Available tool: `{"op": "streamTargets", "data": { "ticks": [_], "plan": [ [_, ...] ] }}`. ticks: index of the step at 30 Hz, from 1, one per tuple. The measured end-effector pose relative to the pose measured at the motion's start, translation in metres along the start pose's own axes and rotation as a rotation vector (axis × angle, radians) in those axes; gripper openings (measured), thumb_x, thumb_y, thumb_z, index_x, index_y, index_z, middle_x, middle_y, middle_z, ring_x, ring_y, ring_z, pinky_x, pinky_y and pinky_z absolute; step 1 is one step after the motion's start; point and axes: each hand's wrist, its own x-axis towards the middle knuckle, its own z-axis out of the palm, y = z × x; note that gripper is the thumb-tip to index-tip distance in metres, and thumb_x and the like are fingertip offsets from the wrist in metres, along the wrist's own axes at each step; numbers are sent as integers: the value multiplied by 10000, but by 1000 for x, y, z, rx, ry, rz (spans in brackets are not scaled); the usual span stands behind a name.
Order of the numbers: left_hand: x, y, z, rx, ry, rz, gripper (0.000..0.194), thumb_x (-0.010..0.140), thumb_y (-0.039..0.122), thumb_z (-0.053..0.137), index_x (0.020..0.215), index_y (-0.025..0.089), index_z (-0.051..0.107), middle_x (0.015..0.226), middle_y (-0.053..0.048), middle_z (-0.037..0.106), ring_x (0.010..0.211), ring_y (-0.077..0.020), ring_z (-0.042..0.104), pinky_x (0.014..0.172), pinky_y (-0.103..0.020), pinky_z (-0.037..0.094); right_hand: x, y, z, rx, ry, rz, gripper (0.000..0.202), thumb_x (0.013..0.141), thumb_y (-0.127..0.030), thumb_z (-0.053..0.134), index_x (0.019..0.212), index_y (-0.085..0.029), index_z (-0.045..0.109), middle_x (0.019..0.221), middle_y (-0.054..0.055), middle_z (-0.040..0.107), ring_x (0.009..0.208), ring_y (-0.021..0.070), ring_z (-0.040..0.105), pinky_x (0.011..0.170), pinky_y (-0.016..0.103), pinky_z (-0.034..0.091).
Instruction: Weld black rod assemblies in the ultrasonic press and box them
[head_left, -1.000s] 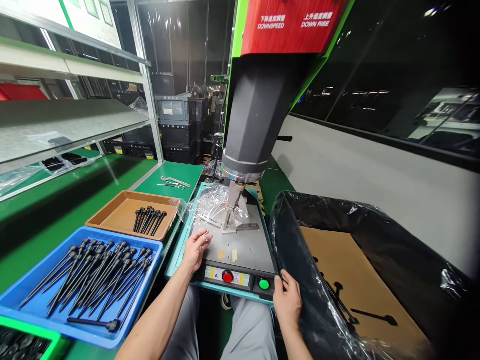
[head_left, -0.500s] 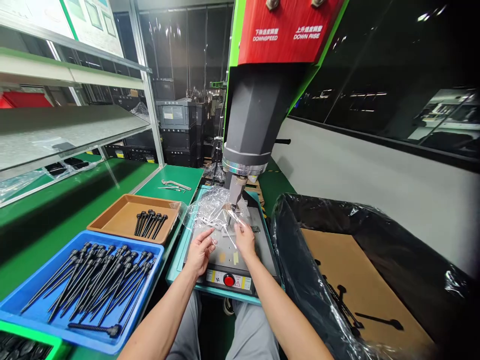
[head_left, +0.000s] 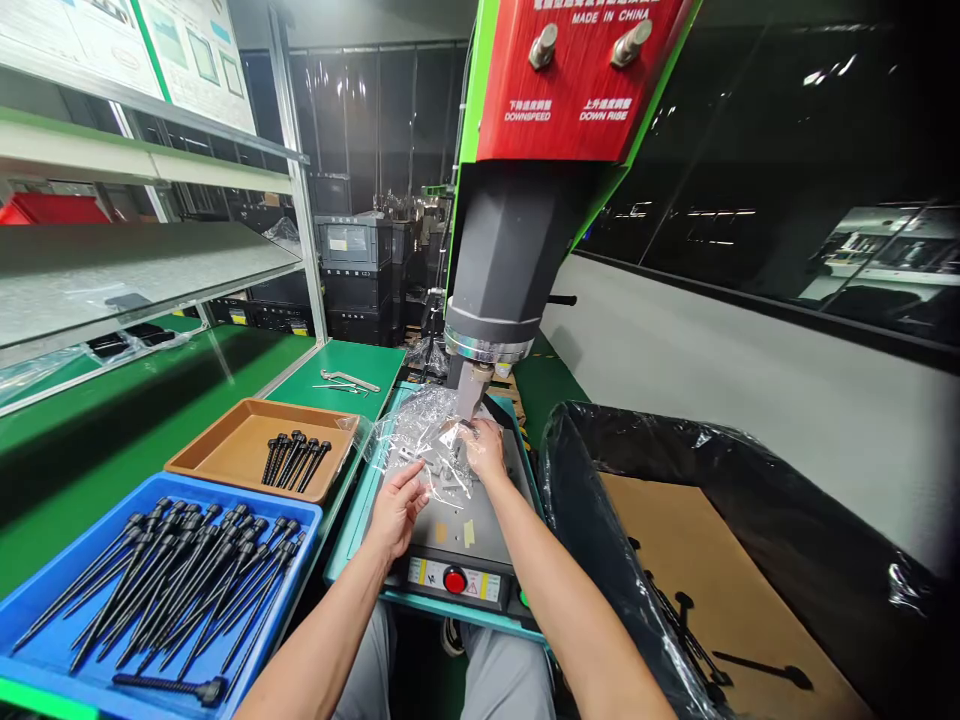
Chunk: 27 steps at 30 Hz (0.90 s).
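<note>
A crumpled sheet of clear plastic film [head_left: 420,425] lies over the back of the press's grey base plate [head_left: 427,530]. At its front left edge, my left hand [head_left: 397,512] is closed, thumb and fingers pinching the film. My right hand [head_left: 486,450] is closed on the film's right side, close under the metal horn [head_left: 472,390] of the press. Small metal fixture parts show blurrily through the film. The right fingertips are partly hidden by glare and plastic.
Left of me, a blue tray [head_left: 292,625] holds many black threaded rods with knobbed heads; a brown tray [head_left: 217,440] holds several more. A wrench [head_left: 349,380] lies behind. A black-lined box [head_left: 570,490] stands right. A red button [head_left: 454,580] is on the base front.
My right hand has moved up and forward toward the horn, with the film. My left hand stays nearly in place. The view has tilted up slightly.
</note>
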Motion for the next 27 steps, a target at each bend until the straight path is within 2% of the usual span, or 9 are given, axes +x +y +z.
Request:
{"op": "streamTargets", "data": {
  "ticks": [4, 8, 12, 15, 18, 21, 24, 27],
  "plan": [
    [7, 4, 2, -30, 10, -1, 423, 720, 225, 761, 1134, 177, 686, 1090, -81, 688, 879, -130, 670, 692, -177, 541, -4, -11, -10, 21, -6, 17, 357, 798, -410, 547, 977, -136, 690, 1079, 160, 631, 1083, 302, 527, 984, 430, 370],
    [18, 8, 0, -60, 48, 27, 415, 712, 151, 758, 1120, 165, 684, 1028, -75, 699, 812, -91, 662, 692, -146, 533, -33, -16, -31, 73, -45, 90, 390, 811, -461, 521, 1005, -163, 680, 1027, 131, 659, 966, 289, 596, 877, 421, 443],
    [21, 2, -9, 7, 98, -30, 365, 740, 159, 740, 1099, 153, 677, 1053, -99, 686, 898, -139, 679, 694, -168, 533, -79, -15, -65, 416, -121, 387, 483, 761, -557, 613, 1051, -173, 647, 1007, 115, 688, 916, 278, 640, 733, 365, 497],
    [10, -8, -19, 100, 119, -159, 412, 728, 173, 758, 1128, 145, 663, 1098, -126, 665, 856, -165, 694, 689, -219, 544, -106, -22, -91, 662, -202, 545, 536, 709, -583, 699, 1060, -184, 629, 1046, 114, 687, 901, 255, 650, 663, 316, 505],
    [-10, -16, -30, 238, 113, -294, 517, 724, 213, 771, 1220, 178, 629, 1196, -133, 632, 801, -155, 692, 735, -276, 549, -120, -34, -106, 713, -224, 486, 496, 717, -561, 731, 1027, -185, 636, 1027, 109, 690, 911, 243, 642, 672, 312, 516],
    [-31, -20, -38, 423, 76, -337, 499, 727, 273, 769, 1197, 149, 653, 1131, -133, 671, 806, -166, 683, 782, -313, 536, -130, -44, -108, 657, -242, 330, 460, 706, -515, 768, 1005, -187, 648, 974, 100, 700, 918, 246, 637, 733, 342, 524],
    [-46, -20, -38, 629, -50, -224, 440, 736, 339, 747, 1116, 122, 701, 1039, -128, 714, 887, -215, 671, 871, -371, 512, -139, -53, -103, 605, -312, 213, 387, 746, -447, 759, 1026, -200, 655, 1009, 86, 693, 909, 233, 642, 804, 360, 516],
    [-55, -15, -27, 738, -180, -27, 480, 756, 349, 713, 1187, 141, 671, 1147, -137, 688, 1052, -255, 629, 955, -402, 476, -147, -63, -97, 544, -348, 153, 339, 787, -397, 736, 1056, -207, 655, 1040, 78, 682, 899, 226, 646, 822, 363, 515]
  ]
}}
